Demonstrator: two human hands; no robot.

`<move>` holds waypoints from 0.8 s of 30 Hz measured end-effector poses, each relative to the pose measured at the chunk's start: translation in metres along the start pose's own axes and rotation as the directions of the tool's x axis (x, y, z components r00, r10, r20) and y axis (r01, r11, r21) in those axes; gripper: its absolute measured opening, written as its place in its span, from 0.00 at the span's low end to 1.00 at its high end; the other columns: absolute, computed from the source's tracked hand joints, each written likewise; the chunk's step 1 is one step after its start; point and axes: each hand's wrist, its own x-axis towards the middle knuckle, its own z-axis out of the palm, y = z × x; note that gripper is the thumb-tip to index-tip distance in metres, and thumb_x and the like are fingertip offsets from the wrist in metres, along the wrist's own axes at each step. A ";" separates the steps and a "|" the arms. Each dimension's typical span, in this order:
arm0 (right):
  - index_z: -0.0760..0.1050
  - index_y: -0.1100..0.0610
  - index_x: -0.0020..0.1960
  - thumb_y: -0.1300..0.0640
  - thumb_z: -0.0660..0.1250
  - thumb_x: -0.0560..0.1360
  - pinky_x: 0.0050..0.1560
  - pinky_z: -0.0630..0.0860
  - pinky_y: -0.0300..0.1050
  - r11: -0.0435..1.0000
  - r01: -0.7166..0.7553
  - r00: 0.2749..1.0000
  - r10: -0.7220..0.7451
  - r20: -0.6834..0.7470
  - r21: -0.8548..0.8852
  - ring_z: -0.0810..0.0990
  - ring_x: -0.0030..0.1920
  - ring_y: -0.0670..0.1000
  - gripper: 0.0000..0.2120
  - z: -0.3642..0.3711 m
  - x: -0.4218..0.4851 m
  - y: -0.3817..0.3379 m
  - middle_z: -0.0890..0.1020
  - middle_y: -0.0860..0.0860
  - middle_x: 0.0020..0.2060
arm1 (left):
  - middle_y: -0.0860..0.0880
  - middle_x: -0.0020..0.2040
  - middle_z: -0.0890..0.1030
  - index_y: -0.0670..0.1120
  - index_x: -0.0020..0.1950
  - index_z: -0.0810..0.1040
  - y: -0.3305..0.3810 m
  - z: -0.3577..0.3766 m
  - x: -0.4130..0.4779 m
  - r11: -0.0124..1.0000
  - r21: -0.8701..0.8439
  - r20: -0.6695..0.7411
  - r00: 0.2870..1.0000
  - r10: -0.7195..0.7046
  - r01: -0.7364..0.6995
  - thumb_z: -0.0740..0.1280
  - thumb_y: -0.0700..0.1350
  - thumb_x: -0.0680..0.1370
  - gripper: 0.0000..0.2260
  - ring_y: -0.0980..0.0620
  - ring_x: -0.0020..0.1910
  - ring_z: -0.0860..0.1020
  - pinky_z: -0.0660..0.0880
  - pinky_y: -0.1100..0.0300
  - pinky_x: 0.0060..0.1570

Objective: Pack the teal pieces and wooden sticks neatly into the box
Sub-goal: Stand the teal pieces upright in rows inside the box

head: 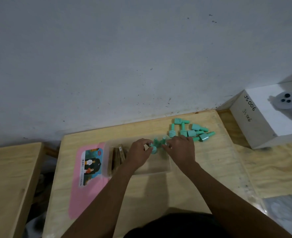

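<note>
A clear plastic box (pixel 152 169) lies on the wooden table. A bundle of wooden sticks (pixel 116 158) rests in its left end. My left hand (pixel 139 152) and my right hand (pixel 180 148) meet over the box's far side, fingers closed on a few teal pieces (pixel 156 143) standing between them. A loose pile of several more teal pieces (pixel 191 131) lies on the table just beyond my right hand.
The pink box lid (pixel 88 170) with a printed label lies left of the box. A white carton (pixel 265 117) marked JS 006 stands at the right. A second wooden table (pixel 9 182) sits to the left across a gap. A grey wall rises behind.
</note>
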 end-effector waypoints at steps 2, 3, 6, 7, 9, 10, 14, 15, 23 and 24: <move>0.84 0.48 0.42 0.43 0.71 0.70 0.47 0.69 0.51 0.999 -0.002 0.999 0.000 -0.046 -0.039 0.79 0.43 0.54 0.10 0.009 -0.005 0.001 0.83 0.49 0.38 | 0.50 0.49 0.81 0.46 0.56 0.82 -0.003 0.003 0.003 1.000 0.007 0.011 1.000 0.010 -0.010 0.69 0.43 0.75 0.11 0.59 0.28 0.69 0.66 0.64 0.37; 0.85 0.48 0.42 0.43 0.73 0.68 0.47 0.70 0.52 0.999 -0.013 0.997 0.010 -0.072 -0.037 0.79 0.43 0.54 0.09 0.012 -0.007 0.001 0.82 0.49 0.38 | 0.49 0.50 0.81 0.46 0.57 0.82 -0.004 0.005 0.004 1.000 0.008 0.016 1.000 0.017 -0.018 0.69 0.43 0.75 0.11 0.59 0.28 0.69 0.66 0.64 0.37; 0.85 0.47 0.43 0.45 0.76 0.66 0.46 0.71 0.52 0.999 -0.048 0.994 0.047 -0.097 -0.009 0.78 0.43 0.54 0.09 0.018 -0.008 -0.001 0.81 0.49 0.38 | 0.49 0.51 0.82 0.46 0.57 0.81 -0.005 0.009 0.006 0.999 0.030 0.034 0.999 0.040 -0.041 0.69 0.43 0.75 0.11 0.59 0.30 0.69 0.66 0.64 0.39; 0.85 0.47 0.43 0.45 0.77 0.65 0.46 0.72 0.52 0.998 -0.058 0.994 0.058 -0.095 0.002 0.78 0.44 0.54 0.09 0.018 -0.007 -0.002 0.81 0.49 0.39 | 0.49 0.52 0.82 0.46 0.58 0.81 -0.004 0.010 0.007 0.998 0.047 0.038 0.998 0.045 -0.047 0.68 0.44 0.75 0.12 0.58 0.31 0.69 0.66 0.64 0.39; 0.85 0.47 0.44 0.46 0.77 0.65 0.46 0.72 0.51 0.998 -0.066 0.994 0.068 -0.081 0.021 0.79 0.44 0.54 0.10 0.018 -0.005 -0.002 0.81 0.50 0.39 | 0.49 0.54 0.82 0.47 0.59 0.81 -0.002 0.013 0.008 0.996 0.081 0.043 0.998 0.044 -0.048 0.67 0.44 0.76 0.12 0.55 0.36 0.70 0.66 0.64 0.40; 0.85 0.48 0.45 0.46 0.77 0.65 0.46 0.72 0.51 0.998 -0.064 0.995 0.066 -0.073 0.028 0.79 0.45 0.55 0.10 0.018 -0.005 -0.001 0.81 0.50 0.40 | 0.50 0.54 0.81 0.47 0.60 0.80 0.000 0.015 0.009 0.995 0.091 0.046 0.998 0.044 -0.048 0.67 0.44 0.76 0.12 0.54 0.37 0.72 0.66 0.64 0.41; 0.84 0.49 0.50 0.47 0.75 0.69 0.46 0.73 0.51 0.998 -0.045 0.997 0.047 -0.057 0.042 0.79 0.47 0.54 0.12 0.019 -0.006 0.001 0.82 0.51 0.43 | 0.47 0.57 0.81 0.45 0.61 0.80 0.004 0.022 0.013 0.993 0.103 0.056 0.997 0.048 -0.054 0.66 0.42 0.77 0.13 0.47 0.50 0.79 0.66 0.65 0.46; 0.84 0.49 0.50 0.47 0.74 0.69 0.46 0.73 0.51 0.998 -0.046 0.997 0.048 -0.055 0.045 0.78 0.48 0.54 0.12 0.020 -0.006 0.001 0.82 0.51 0.44 | 0.47 0.57 0.81 0.45 0.61 0.80 0.003 0.024 0.014 0.993 0.106 0.057 0.997 0.045 -0.051 0.65 0.42 0.77 0.13 0.48 0.52 0.79 0.67 0.65 0.47; 0.84 0.49 0.50 0.45 0.72 0.70 0.48 0.71 0.50 0.994 -0.095 0.995 0.097 -0.028 0.061 0.78 0.50 0.54 0.12 0.021 -0.003 -0.002 0.82 0.50 0.45 | 0.47 0.57 0.81 0.45 0.61 0.80 -0.002 0.024 0.017 0.994 0.098 0.052 0.998 0.037 -0.042 0.65 0.42 0.77 0.13 0.49 0.54 0.78 0.67 0.65 0.48; 0.84 0.49 0.50 0.45 0.72 0.70 0.48 0.71 0.50 0.994 -0.098 0.994 0.100 -0.034 0.058 0.78 0.50 0.54 0.12 0.021 -0.003 -0.002 0.82 0.50 0.46 | 0.47 0.57 0.81 0.45 0.61 0.80 -0.003 0.025 0.018 0.995 0.092 0.053 0.998 0.033 -0.038 0.65 0.43 0.77 0.13 0.49 0.54 0.78 0.68 0.65 0.48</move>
